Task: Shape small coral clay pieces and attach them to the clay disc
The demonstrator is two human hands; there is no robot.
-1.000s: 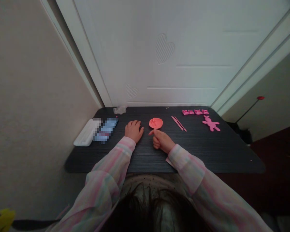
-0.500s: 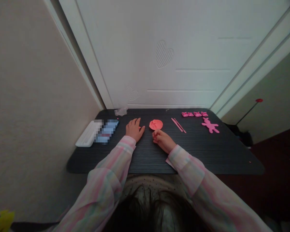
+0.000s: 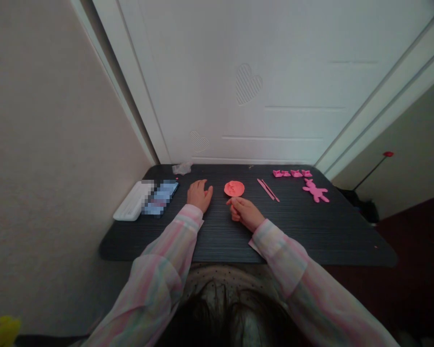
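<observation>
My left hand (image 3: 199,194) rests palm down on the dark table (image 3: 311,226), fingers stretched flat, holding nothing. My right hand (image 3: 243,212) lies just in front of a flattened coral-red clay disc (image 3: 234,188), its fingers curled in; whether anything is inside them I cannot make out. The disc has a small raised lump on top and sits between my two hands, a little beyond them.
Two thin pink sticks (image 3: 268,189) lie right of the disc. Several small pink clay pieces (image 3: 292,173) and a pink clay figure (image 3: 315,191) sit at the far right. A white tray (image 3: 130,207) and a blurred flat item (image 3: 159,197) lie left. A white door stands behind.
My right hand's forefinger, pointing at the disc a second ago, has curled back into the hand. My left hand stayed flat, fingers shifting slightly.
</observation>
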